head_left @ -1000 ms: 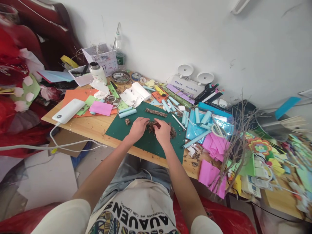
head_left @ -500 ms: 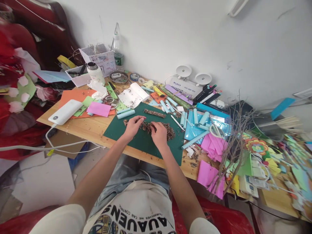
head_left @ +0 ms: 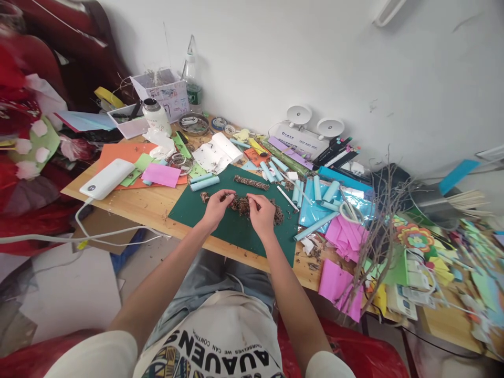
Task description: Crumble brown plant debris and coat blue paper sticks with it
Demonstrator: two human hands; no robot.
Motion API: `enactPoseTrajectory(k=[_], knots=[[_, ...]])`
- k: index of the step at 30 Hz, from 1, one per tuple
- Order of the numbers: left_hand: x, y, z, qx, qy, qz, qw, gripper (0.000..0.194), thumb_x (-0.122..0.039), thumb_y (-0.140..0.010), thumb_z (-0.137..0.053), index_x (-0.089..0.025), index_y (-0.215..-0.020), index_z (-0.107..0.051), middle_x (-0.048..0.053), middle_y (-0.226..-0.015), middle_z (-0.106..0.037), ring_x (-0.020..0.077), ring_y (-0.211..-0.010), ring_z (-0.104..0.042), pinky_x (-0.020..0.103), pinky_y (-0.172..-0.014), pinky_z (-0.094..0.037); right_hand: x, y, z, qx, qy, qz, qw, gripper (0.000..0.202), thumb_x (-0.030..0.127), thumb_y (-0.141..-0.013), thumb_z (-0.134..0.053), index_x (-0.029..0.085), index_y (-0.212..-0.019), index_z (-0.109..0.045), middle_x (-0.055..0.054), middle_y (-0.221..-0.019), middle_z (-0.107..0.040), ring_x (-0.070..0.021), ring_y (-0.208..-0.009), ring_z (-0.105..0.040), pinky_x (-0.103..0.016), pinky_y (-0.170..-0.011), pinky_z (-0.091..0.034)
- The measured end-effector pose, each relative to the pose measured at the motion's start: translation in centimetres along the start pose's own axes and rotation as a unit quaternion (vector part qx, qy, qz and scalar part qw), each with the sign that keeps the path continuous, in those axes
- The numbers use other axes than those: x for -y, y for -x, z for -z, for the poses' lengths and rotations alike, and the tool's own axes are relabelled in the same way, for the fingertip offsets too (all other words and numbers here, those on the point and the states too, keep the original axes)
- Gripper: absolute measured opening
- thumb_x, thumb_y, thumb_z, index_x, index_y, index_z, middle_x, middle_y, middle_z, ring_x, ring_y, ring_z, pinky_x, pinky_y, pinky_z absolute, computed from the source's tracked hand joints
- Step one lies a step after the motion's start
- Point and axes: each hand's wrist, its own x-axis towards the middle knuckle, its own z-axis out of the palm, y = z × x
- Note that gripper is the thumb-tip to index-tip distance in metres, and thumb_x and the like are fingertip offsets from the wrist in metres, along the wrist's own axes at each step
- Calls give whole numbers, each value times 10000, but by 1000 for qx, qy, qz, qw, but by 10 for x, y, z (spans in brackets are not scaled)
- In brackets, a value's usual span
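Observation:
Dried brown plant bits point(head_left: 241, 206) lie in a crumbly heap on a dark green cutting mat point(head_left: 232, 231). Over the left part of the heap, my left hand point(head_left: 216, 209) has thumb and fingers pinched together; what is between them is too small to make out. A brown clump point(head_left: 204, 197) shows just beyond its knuckles. My right hand point(head_left: 262, 214) pinches some of the bits between thumb and fingertips, hiding part of the heap. Behind both hands rests a stick-shaped roll point(head_left: 251, 182) coated in the same brown bits.
Pale blue paper tubes point(head_left: 205, 183) lie left of the mat, with more on a blue packet point(head_left: 364, 197) at right. Scissors point(head_left: 350, 211), pink paper point(head_left: 340, 286) and dry twigs point(head_left: 388, 231) crowd the right side. A white power bank point(head_left: 107, 178) sits at the left edge.
My right hand has turned slightly and its fingertips have risen a little toward the back of the heap. My left hand has shifted slightly, still pinched.

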Motion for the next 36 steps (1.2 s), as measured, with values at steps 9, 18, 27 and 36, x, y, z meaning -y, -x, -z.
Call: enactPoseTrajectory(k=[9, 18, 27, 36], knots=[[-14, 11, -12, 54, 137, 62, 987, 316, -274, -715, -746, -128, -994, -759, 60, -869, -702, 119, -776, -601, 259, -795, -492, 10, -7, 1, 46, -82, -29, 995, 235, 272, -871, -587, 214, -1016, -762, -77, -1019, -731, -204, -907, -681, -320, -818, -546], [-11, 11, -13, 33, 47, 5, 998, 412, -375, -632, -852, -146, -940, -702, 37, -834, -702, 119, -702, -616, 282, -736, -524, 14, -9, 2, 72, -122, -67, 988, 172, 280, -803, -660, 222, -912, -780, -52, -943, -771, -211, -839, -711, -329, -800, -564], [-19, 11, -14, 25, -85, -32, 996, 385, -424, -665, -822, -141, -915, -744, 71, -841, -730, 159, -715, -623, 273, -671, -496, 18, -8, 2, -3, -104, -98, 990, 150, 286, -797, -647, 195, -794, -767, -48, -797, -771, -208, -718, -708, -309, -700, -565], [-18, 8, -9, 64, -155, -90, 982, 339, -419, -757, -748, -152, -966, -736, 47, -776, -701, 144, -654, -593, 251, -609, -459, 17, -9, 15, 66, -175, -102, 977, 189, 259, -755, -696, 204, -912, -785, -56, -939, -785, -234, -849, -739, -360, -805, -606]])
